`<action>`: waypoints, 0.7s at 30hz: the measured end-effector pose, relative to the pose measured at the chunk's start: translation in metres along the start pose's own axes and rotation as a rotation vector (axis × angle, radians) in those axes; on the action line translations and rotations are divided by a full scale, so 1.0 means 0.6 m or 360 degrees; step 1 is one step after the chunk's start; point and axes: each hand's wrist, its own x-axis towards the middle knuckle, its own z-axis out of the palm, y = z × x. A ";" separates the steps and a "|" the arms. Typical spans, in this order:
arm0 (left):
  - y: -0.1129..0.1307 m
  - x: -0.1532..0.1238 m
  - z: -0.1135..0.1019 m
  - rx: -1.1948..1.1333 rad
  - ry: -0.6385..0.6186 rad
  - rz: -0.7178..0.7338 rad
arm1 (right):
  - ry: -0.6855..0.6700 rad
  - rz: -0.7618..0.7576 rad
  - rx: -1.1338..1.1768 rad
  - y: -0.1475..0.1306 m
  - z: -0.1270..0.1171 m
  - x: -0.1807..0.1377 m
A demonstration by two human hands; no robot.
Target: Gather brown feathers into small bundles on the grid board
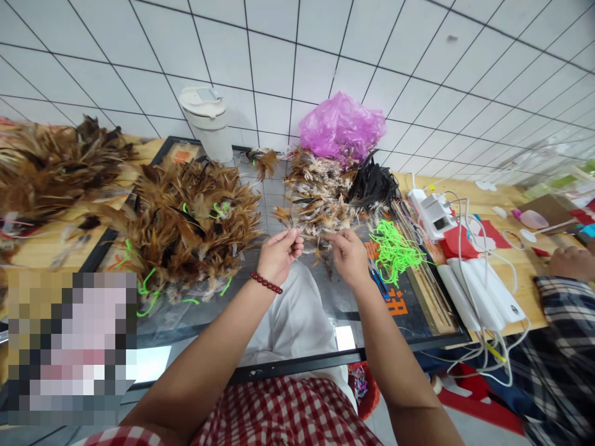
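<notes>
Feathers fill the bench's left end: a loose brown heap (51, 167) lies at the far left edge, and just right of it a larger mound of brown feather bundles (186, 223), bound with bright green ties, sits on the dark-framed glass panel (325, 310) that covers the middle of the bench (493, 204). Behind that mound, at the back edge against the tiled wall, a white lidded cup (209, 124) stands upright. Near the middle, above the glass, the left hand (279, 254), with a dark red bead bracelet (266, 283) on its wrist, pinches one end of a small tuft of feathers (312, 231) between thumb and fingertips. The right hand (351, 257) is just beside it, seen from the back, its bent fingers nipping the other end, so the tuft hangs between the 2 hands in front of a pile of pale speckled feathers (320, 192). Behind this pile, at the back edge, a crumpled pink plastic bag (341, 127) rests, and a bunch of black feathers (374, 183) lies touching the pile's right side. Right of the right hand, a tangle of green cords (395, 248) lies on the glass, with a blue-handled tool (379, 282) just below it. Farther right, on bare wood, a white power strip (434, 214) and white cables (469, 248) lie. At the right edge, another person's hand (571, 263) rests on the bench above a plaid sleeve (564, 310).
</notes>
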 end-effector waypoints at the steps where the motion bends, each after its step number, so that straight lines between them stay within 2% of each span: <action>1: 0.000 0.000 0.000 -0.0004 0.0009 0.0002 | -0.0069 -0.0061 -0.0121 0.000 0.001 -0.001; 4: 0.000 -0.001 0.002 -0.0007 0.0013 -0.0006 | -0.0208 -0.0196 -0.0390 -0.005 0.008 -0.003; 7: 0.000 -0.002 0.004 -0.0028 0.0009 0.0031 | -0.0247 -0.0254 -0.0497 -0.007 0.014 -0.004; 11: 0.001 -0.001 0.004 -0.0044 0.0084 0.0161 | -0.0215 -0.0259 -0.0326 -0.015 0.017 -0.004; 14: 0.002 -0.002 0.003 -0.0002 0.0091 0.0244 | -0.0284 -0.0282 -0.0198 -0.026 0.023 -0.005; 17: 0.001 -0.003 0.003 0.0097 0.0065 0.0310 | -0.0349 -0.0323 -0.0208 -0.035 0.028 -0.005; 21: -0.003 -0.002 0.004 0.0378 0.0074 0.0394 | -0.0241 -0.0341 -0.0278 -0.038 0.024 -0.004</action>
